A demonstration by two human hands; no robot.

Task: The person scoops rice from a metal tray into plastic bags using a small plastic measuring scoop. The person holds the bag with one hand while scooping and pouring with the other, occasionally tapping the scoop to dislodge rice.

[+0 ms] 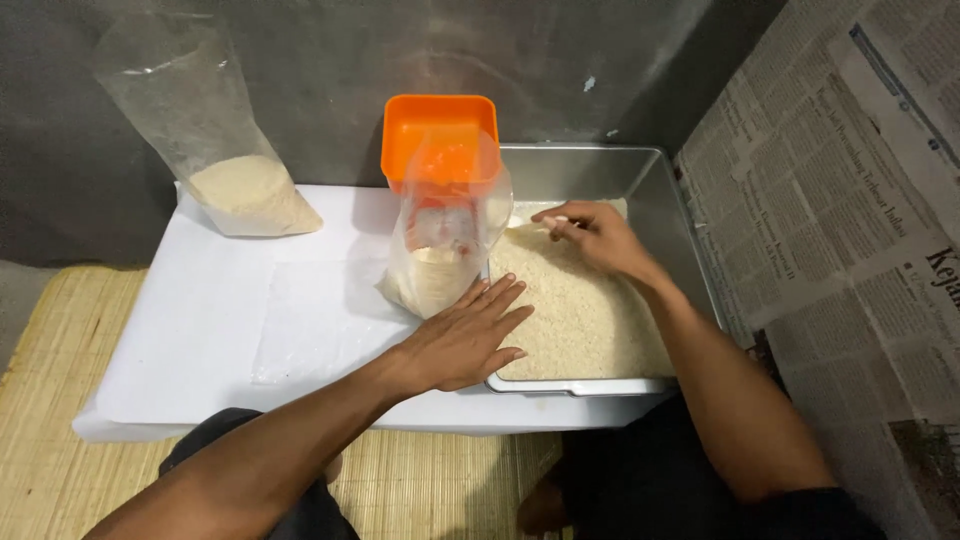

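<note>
Here, my right hand [598,238] pinches a small pale scoop [532,223] at the far end of the rice-filled metal tray [668,200]; my left hand [462,342], fingers flat and empty, lies nearer the upright plastic bag [440,255] just left of the tray.

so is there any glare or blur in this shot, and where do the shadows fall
Head view: mostly sharp, with even overhead light. Soft glare sits on the clear plastic bag in front of the orange plastic tub and on the rim of the metal tray of white rice. The left hand casts a faint shadow on the white paper sheet. The right hand is slightly soft.
</note>
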